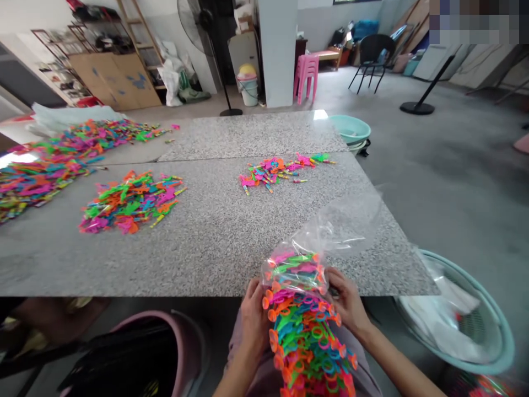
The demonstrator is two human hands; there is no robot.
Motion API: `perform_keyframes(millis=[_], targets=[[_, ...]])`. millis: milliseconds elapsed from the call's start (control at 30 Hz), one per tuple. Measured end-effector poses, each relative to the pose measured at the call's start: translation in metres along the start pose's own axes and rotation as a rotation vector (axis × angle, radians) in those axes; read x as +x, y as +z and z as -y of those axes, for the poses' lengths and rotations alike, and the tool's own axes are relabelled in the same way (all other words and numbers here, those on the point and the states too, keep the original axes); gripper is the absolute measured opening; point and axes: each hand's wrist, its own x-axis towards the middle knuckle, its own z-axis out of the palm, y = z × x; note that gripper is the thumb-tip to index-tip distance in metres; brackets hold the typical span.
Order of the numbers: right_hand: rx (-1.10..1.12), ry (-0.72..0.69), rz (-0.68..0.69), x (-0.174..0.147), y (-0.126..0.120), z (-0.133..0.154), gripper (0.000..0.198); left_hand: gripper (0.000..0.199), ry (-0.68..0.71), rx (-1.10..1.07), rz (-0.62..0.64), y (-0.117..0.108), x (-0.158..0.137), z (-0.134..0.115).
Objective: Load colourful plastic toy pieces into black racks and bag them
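The left hand (253, 311) and right hand (347, 300) hold the mouth of a clear bag (336, 234) from either side, fingers curled in close. The bag covers the far end of a long stack of toys (309, 336); the rest lies outside it, above the person's lap. The bag's other end lies slack on the table (206, 253). At right, a green basket (502, 342) contains pale plastic (444, 325); at left, a pink tub (181, 344) contains black plastic (128, 353).

colourful bundle (309, 336) cut off by bottom edge, large pile (41, 179) by left edge
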Motion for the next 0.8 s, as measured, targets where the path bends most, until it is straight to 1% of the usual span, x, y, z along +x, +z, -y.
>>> perform_keyframes(millis=[33,67,100,133,200,300,400,500,567,600,667,700,767,800], targets=[[0.034,0.021,-0.044,-0.003,-0.001,-0.001,0.010,0.015,0.033,0.022,-0.045,0.001,-0.003,0.001],[0.031,0.011,-0.091,-0.005,-0.001,-0.002,0.009,0.015,0.072,0.047,-0.099,0.002,-0.004,0.002],[0.000,-0.028,-0.128,-0.005,-0.003,-0.001,0.011,0.018,0.116,0.072,-0.153,0.003,-0.003,0.002],[-0.049,-0.091,-0.155,-0.005,-0.005,0.000,0.013,0.019,0.163,0.097,-0.197,0.003,-0.001,0.002],[-0.143,-0.248,-0.149,-0.003,-0.013,0.006,0.017,0.017,0.263,0.137,-0.242,0.000,0.002,0.001],[-0.201,-0.424,-0.103,-0.001,-0.026,0.016,0.018,0.012,0.397,0.184,-0.226,-0.011,0.000,-0.001],[-0.234,-0.497,-0.018,-0.001,-0.035,0.022,0.017,0.012,0.505,0.206,-0.168,-0.023,-0.011,-0.003],[-0.239,-0.461,0.080,-0.003,-0.037,0.025,0.015,0.014,0.523,0.207,-0.089,-0.027,-0.020,-0.010],[-0.219,-0.405,0.118,-0.003,-0.037,0.027,0.015,0.017,0.476,0.209,-0.061,-0.027,-0.020,-0.017],[-0.208,-0.373,0.124,-0.002,-0.037,0.028,0.014,0.022,0.447,0.211,-0.050,-0.026,-0.019,-0.021],[-0.186,-0.299,0.097,-0.002,-0.037,0.031,0.011,0.032,0.406,0.212,-0.016,-0.026,-0.013,-0.029],[-0.176,-0.260,0.068,-0.003,-0.037,0.032,0.009,0.034,0.397,0.213,0.008,-0.027,-0.009,-0.032],[-0.161,-0.206,0.005,-0.004,-0.037,0.033,0.007,0.029,0.372,0.218,0.078,-0.031,-0.001,-0.038],[-0.155,-0.201,-0.011,-0.005,-0.037,0.033,0.008,0.027,0.350,0.222,0.123,-0.034,0.004,-0.041]])
